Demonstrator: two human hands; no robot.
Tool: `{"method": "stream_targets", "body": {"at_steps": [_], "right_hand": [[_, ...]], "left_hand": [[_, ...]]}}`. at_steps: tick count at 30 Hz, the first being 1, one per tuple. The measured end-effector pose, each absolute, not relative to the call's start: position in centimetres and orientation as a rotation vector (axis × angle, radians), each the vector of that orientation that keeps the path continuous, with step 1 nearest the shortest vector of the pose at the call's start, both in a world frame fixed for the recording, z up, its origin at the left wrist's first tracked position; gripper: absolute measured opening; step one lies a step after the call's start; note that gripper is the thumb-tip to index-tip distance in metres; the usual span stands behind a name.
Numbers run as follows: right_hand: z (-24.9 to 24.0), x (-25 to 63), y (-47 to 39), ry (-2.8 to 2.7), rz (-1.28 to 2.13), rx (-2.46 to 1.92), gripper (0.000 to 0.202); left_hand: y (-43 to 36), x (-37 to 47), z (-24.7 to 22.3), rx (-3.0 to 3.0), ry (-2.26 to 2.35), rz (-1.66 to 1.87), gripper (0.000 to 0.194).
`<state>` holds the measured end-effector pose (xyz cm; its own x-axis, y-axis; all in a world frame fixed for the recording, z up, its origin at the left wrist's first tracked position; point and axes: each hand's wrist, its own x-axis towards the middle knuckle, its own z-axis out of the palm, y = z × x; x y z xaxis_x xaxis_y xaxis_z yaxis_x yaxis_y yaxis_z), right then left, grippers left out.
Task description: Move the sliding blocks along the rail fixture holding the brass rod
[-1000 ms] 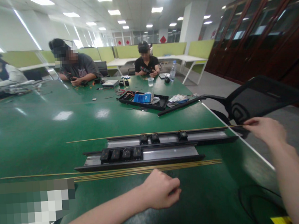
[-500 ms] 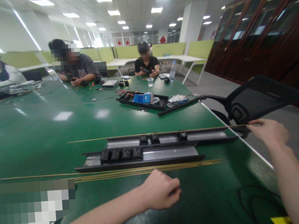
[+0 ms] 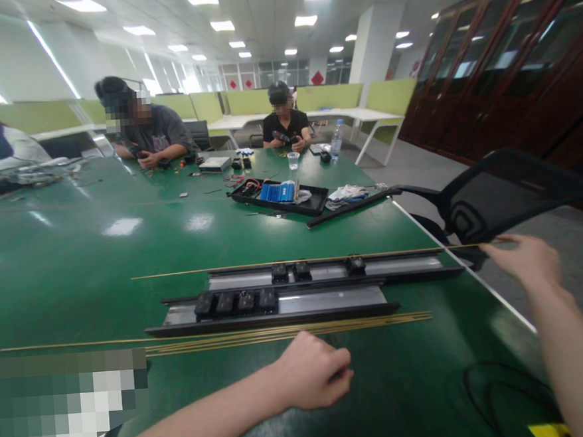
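Note:
My left hand (image 3: 317,370) rests on the green table in a loose fist, and nothing shows in its curled fingers. Just beyond it lie several thin brass-coloured rods (image 3: 290,335). At the right table edge, my right hand (image 3: 526,258) pinches the end of another thin rod (image 3: 324,259). That rod stretches leftward along the back of the farther black-edged metal channel (image 3: 404,266), which carries black socket modules (image 3: 302,271). A nearer, shorter channel (image 3: 332,300) bears a row of similar black socket modules (image 3: 246,302) toward its left end.
Farther back sit a black tray (image 3: 315,205) with a blue finned part, white gloves (image 3: 347,194), a plastic cup (image 3: 293,160) and a bottle (image 3: 337,141). A mesh chair (image 3: 509,190) stands at right. Black cable (image 3: 483,391) lies near my right forearm. Three people sit around the table.
My right hand has shifted very slightly at the rod's end, its fingers a little changed in pose. My left hand, the channels and the loose rods stay where they were.

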<state>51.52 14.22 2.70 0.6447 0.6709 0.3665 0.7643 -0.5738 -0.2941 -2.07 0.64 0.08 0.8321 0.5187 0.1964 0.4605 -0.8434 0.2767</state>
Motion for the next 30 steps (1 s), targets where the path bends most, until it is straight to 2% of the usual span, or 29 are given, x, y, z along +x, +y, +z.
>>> {"method": "stream_targets", "body": {"at_steps": [6, 13, 20, 25, 30], "right_hand": [[2.0, 52.7, 14.3, -1.133, -0.334, -2.433, 0.069], [2.3, 52.3, 13.8, -1.022, -0.133, -2.418, 0.091], [3.0, 51.3, 13.1, -0.928, -0.012, -2.369, 0.095], [2.8, 51.2, 12.9, -0.906, -0.007, -2.315, 0.102], [2.1, 51.9, 12.9, -0.861, -0.037, -2.272, 0.100]], "left_hand": [[0.6, -2.1, -0.1, 2.780, 0.760, 0.415, 0.021], [0.7, -2.1, -0.1, 2.778, 0.763, 0.417, 0.021], [0.7, -2.1, 0.1, 2.769, 0.758, 0.394, 0.022], [0.6, -2.2, 0.1, 2.775, 0.760, 0.398, 0.021], [0.7, -2.2, 0.0, 2.785, 0.759, 0.386, 0.019]]}}
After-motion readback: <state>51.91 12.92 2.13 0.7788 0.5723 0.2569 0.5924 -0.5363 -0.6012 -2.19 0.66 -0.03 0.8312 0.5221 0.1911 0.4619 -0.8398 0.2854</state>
